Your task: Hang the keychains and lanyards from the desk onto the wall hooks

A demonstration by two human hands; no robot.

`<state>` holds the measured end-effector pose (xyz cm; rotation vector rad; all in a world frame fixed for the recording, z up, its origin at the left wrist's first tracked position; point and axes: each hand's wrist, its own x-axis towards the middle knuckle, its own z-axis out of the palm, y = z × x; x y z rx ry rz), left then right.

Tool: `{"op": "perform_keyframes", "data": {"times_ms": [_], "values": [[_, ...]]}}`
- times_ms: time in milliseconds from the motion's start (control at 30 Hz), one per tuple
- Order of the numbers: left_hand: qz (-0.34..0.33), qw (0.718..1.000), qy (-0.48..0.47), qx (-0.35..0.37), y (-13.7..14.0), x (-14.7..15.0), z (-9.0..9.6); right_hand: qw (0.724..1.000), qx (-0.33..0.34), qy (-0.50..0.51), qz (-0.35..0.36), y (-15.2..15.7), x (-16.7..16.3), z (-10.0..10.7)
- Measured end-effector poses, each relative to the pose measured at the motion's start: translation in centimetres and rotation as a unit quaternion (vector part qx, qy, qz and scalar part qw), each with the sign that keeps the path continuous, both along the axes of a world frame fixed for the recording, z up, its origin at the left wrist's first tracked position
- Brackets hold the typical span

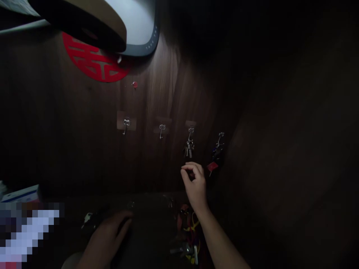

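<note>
My right hand (195, 185) is raised before the dark wood panel, its thumb and index finger curled into a pinch with nothing visible between them. Just above it, a bunch of keys (189, 148) hangs from a metal hook (191, 130). My left hand (108, 237) is low over the dark surface, fingers stretched and thumb apart, holding nothing that I can see. A small shiny ring-like item (131, 204) lies just beyond its fingertips. To its left lies a silver key (87, 219), partly lost in shadow.
Two bare hooks (126, 122) (162, 127) are on the panel's left; a right hook (221, 135) carries dark items and a red tag (212, 166). Colourful cords with keys (190, 228) lie below my right wrist. A red cutout (103, 69) and box (24, 194) are leftward.
</note>
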<state>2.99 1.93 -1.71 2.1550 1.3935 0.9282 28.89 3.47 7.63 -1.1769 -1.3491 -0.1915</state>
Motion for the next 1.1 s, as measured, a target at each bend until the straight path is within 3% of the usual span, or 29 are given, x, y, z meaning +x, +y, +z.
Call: {"op": "perform_keyframes", "data": {"times_ms": [167,333,500,700,867,1100], "values": [[0.012,0.996,0.075,0.046,0.5,-0.6,0.0,0.988,-0.128,-0.022,0.079,-1.7,-0.9,-4.2],[0.021,0.989,0.128,0.072,0.2,-0.5,0.3,0.97,-0.215,-0.022,0.111,-2.4,-2.4,-7.4],[0.019,0.981,0.172,0.089,0.3,-0.4,-0.6,0.947,-0.273,-0.083,0.148,-2.8,-4.1,-8.3],[-0.015,0.969,0.242,0.054,0.1,-0.3,-1.0,0.918,-0.326,-0.14,0.173,-3.0,-4.8,-8.9],[-0.078,0.968,0.235,0.039,-0.1,0.2,-0.6,0.908,-0.339,-0.174,0.173,-3.2,-5.4,-9.4],[-0.177,0.962,0.194,0.081,-0.6,0.8,-0.9,0.894,-0.333,-0.239,0.18,-2.8,-5.6,-10.7]]}}
